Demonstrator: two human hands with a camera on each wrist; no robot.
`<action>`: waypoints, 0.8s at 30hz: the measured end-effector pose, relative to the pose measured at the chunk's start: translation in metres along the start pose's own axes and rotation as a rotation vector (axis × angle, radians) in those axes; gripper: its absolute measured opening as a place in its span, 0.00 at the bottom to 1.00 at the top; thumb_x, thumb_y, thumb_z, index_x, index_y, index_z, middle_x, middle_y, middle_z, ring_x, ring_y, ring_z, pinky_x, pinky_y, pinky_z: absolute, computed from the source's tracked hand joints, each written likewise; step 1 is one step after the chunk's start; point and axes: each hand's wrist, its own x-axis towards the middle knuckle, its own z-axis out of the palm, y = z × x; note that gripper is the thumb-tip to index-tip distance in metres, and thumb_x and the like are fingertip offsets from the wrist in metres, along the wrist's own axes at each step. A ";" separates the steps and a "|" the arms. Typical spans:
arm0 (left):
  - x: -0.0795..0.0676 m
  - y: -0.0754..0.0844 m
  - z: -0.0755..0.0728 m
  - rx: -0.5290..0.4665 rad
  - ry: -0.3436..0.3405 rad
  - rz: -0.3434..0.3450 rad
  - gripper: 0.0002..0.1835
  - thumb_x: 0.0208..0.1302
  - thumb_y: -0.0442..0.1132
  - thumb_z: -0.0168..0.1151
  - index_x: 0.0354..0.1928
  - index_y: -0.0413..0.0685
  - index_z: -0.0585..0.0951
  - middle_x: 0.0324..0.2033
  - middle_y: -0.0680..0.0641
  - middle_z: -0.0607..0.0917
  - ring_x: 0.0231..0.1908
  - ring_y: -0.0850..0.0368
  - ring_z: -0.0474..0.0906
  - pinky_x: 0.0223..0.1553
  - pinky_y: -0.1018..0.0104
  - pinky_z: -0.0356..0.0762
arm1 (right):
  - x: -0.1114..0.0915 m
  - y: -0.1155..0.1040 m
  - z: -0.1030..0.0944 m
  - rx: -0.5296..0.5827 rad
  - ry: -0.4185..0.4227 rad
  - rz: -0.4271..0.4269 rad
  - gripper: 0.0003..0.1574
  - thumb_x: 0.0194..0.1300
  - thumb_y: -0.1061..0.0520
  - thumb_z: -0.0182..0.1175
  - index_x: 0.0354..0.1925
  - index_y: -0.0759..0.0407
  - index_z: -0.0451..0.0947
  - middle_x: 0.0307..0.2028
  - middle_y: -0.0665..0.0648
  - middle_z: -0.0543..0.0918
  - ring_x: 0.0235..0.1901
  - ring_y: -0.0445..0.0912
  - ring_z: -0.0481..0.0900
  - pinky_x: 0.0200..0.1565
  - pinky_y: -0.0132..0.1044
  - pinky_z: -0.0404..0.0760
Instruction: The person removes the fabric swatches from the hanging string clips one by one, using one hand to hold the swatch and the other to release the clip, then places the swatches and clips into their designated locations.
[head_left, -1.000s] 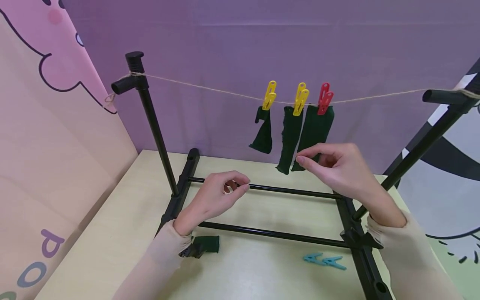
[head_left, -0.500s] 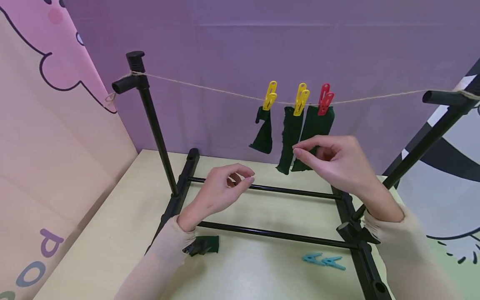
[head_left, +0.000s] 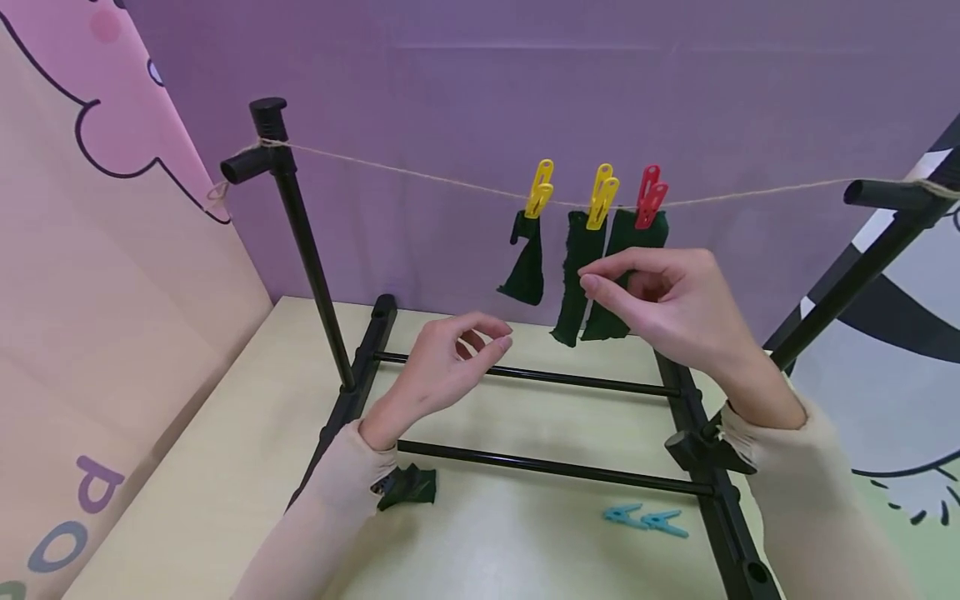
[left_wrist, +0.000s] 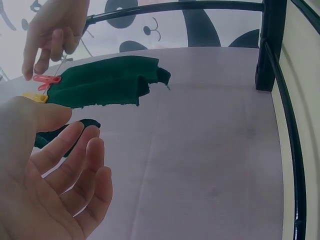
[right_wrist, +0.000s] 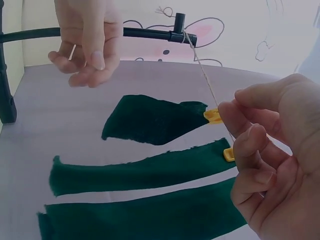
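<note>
Three dark green cloth pieces hang from a string line. A yellow clothespin holds the narrow, twisted cloth, and a second yellow clothespin the long strip. The wider strip hangs from a red clothespin. My right hand, thumb near the index finger, holds nothing and overlaps the two strips in the head view. Left of them and lower, my left hand hovers above the rack with fingers relaxed and nothing in it.
A black tube rack stands on the pale table, its posts carrying the string. Blue clothespins lie at the front right. Near the left sleeve lies a dark green cloth, partly hidden. A purple backdrop rises behind.
Both hands have risen slightly; the left has drifted right and the right a little left. The hanging cloths and clothespins stay as they were.
</note>
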 end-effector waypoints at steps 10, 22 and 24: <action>0.015 -0.003 -0.007 -0.078 0.031 -0.035 0.18 0.76 0.47 0.65 0.63 0.52 0.83 0.55 0.50 0.87 0.42 0.54 0.84 0.45 0.57 0.83 | 0.014 -0.009 -0.001 -0.017 0.052 -0.026 0.08 0.67 0.61 0.73 0.45 0.55 0.93 0.13 0.47 0.71 0.13 0.40 0.62 0.16 0.36 0.56; 0.028 0.007 -0.006 -0.137 0.109 0.023 0.23 0.77 0.47 0.63 0.69 0.50 0.78 0.59 0.46 0.85 0.43 0.52 0.84 0.45 0.59 0.82 | 0.031 -0.016 0.000 -0.078 0.178 -0.117 0.08 0.67 0.60 0.73 0.44 0.55 0.93 0.15 0.43 0.74 0.13 0.37 0.65 0.18 0.30 0.59; 0.030 0.009 -0.006 -0.150 0.119 0.019 0.24 0.77 0.47 0.64 0.69 0.49 0.77 0.59 0.46 0.85 0.43 0.52 0.84 0.47 0.59 0.82 | 0.034 -0.018 0.001 -0.087 0.193 -0.132 0.08 0.68 0.60 0.72 0.45 0.55 0.93 0.19 0.43 0.77 0.14 0.36 0.65 0.19 0.29 0.60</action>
